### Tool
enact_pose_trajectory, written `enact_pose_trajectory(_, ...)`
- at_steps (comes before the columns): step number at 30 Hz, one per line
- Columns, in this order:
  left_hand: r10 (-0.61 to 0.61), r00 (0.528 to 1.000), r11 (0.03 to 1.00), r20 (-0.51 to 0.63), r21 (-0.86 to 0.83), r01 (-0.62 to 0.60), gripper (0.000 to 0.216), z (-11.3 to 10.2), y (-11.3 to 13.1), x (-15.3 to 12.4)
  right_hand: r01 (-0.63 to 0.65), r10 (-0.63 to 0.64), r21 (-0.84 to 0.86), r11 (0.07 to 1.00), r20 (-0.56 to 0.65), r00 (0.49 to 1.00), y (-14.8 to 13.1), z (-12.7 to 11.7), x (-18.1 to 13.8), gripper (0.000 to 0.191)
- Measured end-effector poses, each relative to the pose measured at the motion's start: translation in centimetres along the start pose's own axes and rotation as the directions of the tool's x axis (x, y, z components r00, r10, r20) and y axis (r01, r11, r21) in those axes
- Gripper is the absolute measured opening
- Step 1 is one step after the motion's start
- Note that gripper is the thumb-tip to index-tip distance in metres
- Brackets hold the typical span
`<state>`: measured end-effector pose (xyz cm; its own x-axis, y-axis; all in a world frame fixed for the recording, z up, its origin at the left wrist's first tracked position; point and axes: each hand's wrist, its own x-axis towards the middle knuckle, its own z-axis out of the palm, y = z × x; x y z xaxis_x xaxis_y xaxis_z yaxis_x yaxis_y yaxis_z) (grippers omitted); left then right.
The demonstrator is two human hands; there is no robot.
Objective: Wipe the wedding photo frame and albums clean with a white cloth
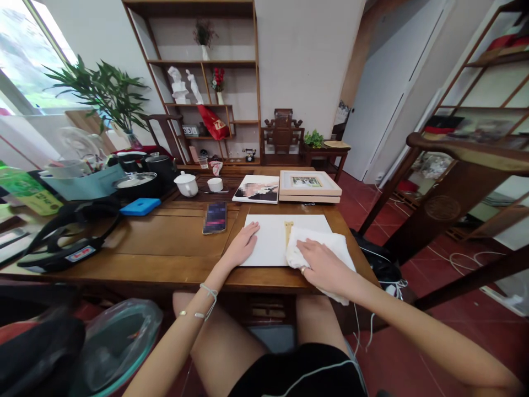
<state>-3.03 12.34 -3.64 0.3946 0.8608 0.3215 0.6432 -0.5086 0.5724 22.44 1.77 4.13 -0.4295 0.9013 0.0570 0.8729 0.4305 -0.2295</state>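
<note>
A white flat board (270, 237) lies on the wooden table (173, 242) in front of me. My left hand (243, 243) rests flat on the board's left edge, fingers stretched out. My right hand (322, 264) presses down on a white cloth (330, 245) that covers the board's right side and hangs over the table's near edge. A small tan strip (288, 229) shows on the board beside the cloth.
Beyond the board lie a printed photo (256, 188) and stacked picture frames (309, 186). A phone (215, 217), a blue case (140, 206), tea ware (185, 183) and black headphones (66, 237) sit to the left. A wooden chair (454, 187) stands at the right.
</note>
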Motion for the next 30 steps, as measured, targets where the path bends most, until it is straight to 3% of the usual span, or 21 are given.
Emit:
enact_pose_trajectory(5,0.007,1.000,1.000,-0.002,-0.016,-0.007,0.046,0.1,-0.2,0.1,-0.106,0.107,0.018,0.994,-0.037,0.994,-0.7,-1.5,4.0,0.043)
enact_pose_trajectory(9,0.010,0.999,0.999,-0.041,-0.042,-0.011,0.043,-0.2,0.1,0.2,-0.157,0.155,-0.045,0.987,-0.033,0.987,-2.8,-1.0,7.9,0.041)
enact_pose_trajectory(15,-0.016,0.983,0.989,-0.185,-0.150,-0.012,0.046,-0.6,-0.2,0.0,0.093,-0.095,-0.093,0.991,-0.015,0.995,-6.4,2.0,9.3,0.045)
enact_pose_trajectory(21,-0.020,0.985,0.989,-0.174,-0.150,-0.006,0.045,-0.4,-0.4,0.1,0.395,-0.395,-0.003,0.919,0.020,0.919,-5.6,3.2,4.6,0.046)
enact_pose_trajectory(23,-0.015,0.988,0.995,-0.151,-0.101,0.000,0.043,-0.3,0.0,0.1,0.356,-0.356,0.014,0.934,-0.006,0.934,-4.2,2.5,3.9,0.049)
enact_pose_trajectory(25,-0.015,0.989,0.999,-0.145,-0.049,0.008,0.041,-0.2,0.5,-0.2,0.240,-0.240,0.017,0.971,-0.025,0.970,-2.8,1.3,4.8,0.046)
enact_pose_trajectory(27,-0.027,0.987,1.000,-0.158,0.010,0.029,0.041,-0.2,1.3,-1.1,0.133,-0.131,0.057,0.990,-0.025,0.991,-1.8,-0.3,6.8,0.037)
enact_pose_trajectory(30,-0.044,0.982,0.990,-0.183,0.123,0.067,0.042,-0.2,2.7,-3.3,0.084,-0.087,0.234,0.969,0.001,0.996,-1.3,-2.4,10.8,0.022)
